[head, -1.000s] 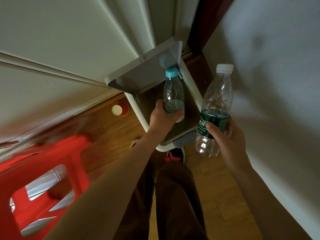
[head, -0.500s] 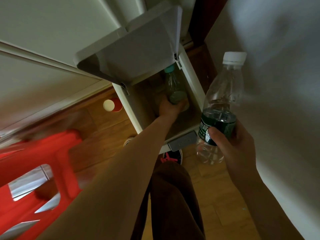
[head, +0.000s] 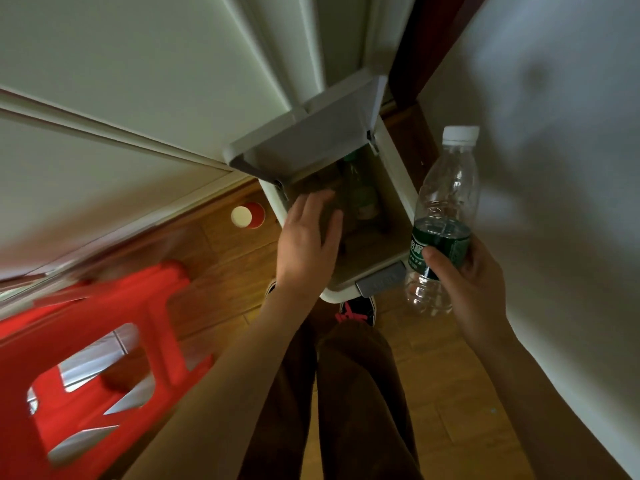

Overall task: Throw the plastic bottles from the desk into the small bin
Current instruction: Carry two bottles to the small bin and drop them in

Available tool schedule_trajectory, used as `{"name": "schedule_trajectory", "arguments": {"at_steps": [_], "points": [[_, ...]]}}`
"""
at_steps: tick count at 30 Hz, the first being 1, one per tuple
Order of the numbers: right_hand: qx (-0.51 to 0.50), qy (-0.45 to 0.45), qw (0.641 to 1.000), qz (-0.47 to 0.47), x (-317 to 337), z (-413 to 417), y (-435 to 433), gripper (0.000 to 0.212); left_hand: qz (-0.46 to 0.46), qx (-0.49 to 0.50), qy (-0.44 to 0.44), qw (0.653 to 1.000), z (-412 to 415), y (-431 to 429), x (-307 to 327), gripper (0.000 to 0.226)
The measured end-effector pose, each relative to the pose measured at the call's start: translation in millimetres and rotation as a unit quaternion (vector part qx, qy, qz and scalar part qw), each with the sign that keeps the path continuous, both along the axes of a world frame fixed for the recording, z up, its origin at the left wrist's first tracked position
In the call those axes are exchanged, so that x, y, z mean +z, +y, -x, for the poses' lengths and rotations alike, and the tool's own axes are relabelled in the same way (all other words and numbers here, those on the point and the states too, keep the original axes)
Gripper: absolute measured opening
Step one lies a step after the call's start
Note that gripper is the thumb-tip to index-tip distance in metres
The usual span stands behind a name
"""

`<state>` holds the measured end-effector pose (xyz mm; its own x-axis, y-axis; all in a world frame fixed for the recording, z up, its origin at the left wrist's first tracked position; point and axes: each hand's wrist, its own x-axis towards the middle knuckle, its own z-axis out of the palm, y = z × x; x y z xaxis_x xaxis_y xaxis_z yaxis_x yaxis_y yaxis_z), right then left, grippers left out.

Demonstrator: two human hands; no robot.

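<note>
Clear ribbed plastic: bottle with green label (head: pixel 441 220), white screw cap, held upright in the right hand (head: pixel 474 289) just to the right of the small bin (head: pixel 398 188). Fingers and thumb are wrapped around the label band. The label carries white characters, too small and curved to read. The bottle looks empty.

Off-white plastic: small bin, rectangular, rounded corners, standing on the floor at centre, far of the person's legs. Its grey lid (head: pixel 311 140) is tipped up on hinges at the far side. A grey pedal (head: pixel 381 280) projects from the near edge; any marking on it is illegible.

Inside the bin: second bottle (head: pixel 362 195), clear, with a teal-green cap, lying in deep shadow; its outline is dim and its label cannot be made out.

Left hand (head: pixel 308 237): spread flat, fingers extended and blurred, empty, over the bin's left rim and opening.

Red plastic stool (head: pixel 104 341), near left, moulded with cut-out openings, blurred and cut off by the frame edge.

Paper cup (head: pixel 247 215), red outside and white inside, on the wooden plank floor (head: pixel 433 393) left of the bin.

Brown trousers (head: pixel 346 393), and a dark shoe with pink laces (head: pixel 356 311) partly hidden beneath the bin's near edge.

Pale panels (head: pixel 138 81) rise far left; a white surface (head: pixel 554 168) fills the right.
</note>
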<state>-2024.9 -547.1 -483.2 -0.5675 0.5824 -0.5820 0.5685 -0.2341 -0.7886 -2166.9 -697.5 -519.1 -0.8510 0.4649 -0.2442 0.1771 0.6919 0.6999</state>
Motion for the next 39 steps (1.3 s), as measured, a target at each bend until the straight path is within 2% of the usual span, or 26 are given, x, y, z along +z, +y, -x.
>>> {"name": "schedule_trajectory", "arguments": {"at_steps": [2,4,6,8,9,13,16,18,21,24,27,32,39], "points": [[0.005,-0.012,1.000,-0.009,2,2,0,0.035,0.016,0.055,0.045,0.997,-2,-21,-1,0.031],[0.012,-0.024,0.999,-0.021,3,3,-1,0.035,0.062,0.136,0.035,0.988,-3,-32,-11,0.033],[0.021,-0.033,0.999,-0.036,2,3,-2,0.036,0.096,0.177,-0.040,0.979,-3,-32,-22,0.042],[0.024,-0.037,0.998,-0.036,1,2,-5,0.039,0.035,0.232,-0.153,0.960,-3,-24,-27,0.037],[0.024,-0.035,0.999,-0.032,3,2,-7,0.041,0.013,0.249,-0.176,0.952,-3,-21,-28,0.034],[0.026,-0.002,0.999,-0.038,16,13,-11,0.052,-0.009,0.244,-0.181,0.953,-2,-21,-29,0.031],[0.024,0.035,0.999,-0.012,25,29,-16,0.069,-0.015,0.232,-0.210,0.950,3,-26,-30,0.031],[0.033,0.045,0.998,-0.002,25,43,-20,0.071,-0.015,0.222,-0.211,0.952,4,-27,-29,0.032],[0.098,0.039,0.994,-0.037,7,63,-28,0.068,-0.022,0.217,-0.208,0.953,5,-28,-30,0.028],[0.164,-0.002,0.983,-0.083,-25,73,-29,0.068,-0.040,0.222,-0.215,0.950,4,-30,-33,0.025],[0.235,-0.063,0.964,-0.110,-56,81,-27,0.067,-0.048,0.219,-0.211,0.951,2,-32,-37,0.031],[0.319,-0.147,0.931,-0.097,-93,93,-26,0.059,-0.056,0.212,-0.204,0.954,1,-34,-40,0.031],[0.321,-0.221,0.918,-0.070,-121,109,-24,0.069,-0.053,0.215,-0.210,0.952,1,-33,-40,0.029]]}}
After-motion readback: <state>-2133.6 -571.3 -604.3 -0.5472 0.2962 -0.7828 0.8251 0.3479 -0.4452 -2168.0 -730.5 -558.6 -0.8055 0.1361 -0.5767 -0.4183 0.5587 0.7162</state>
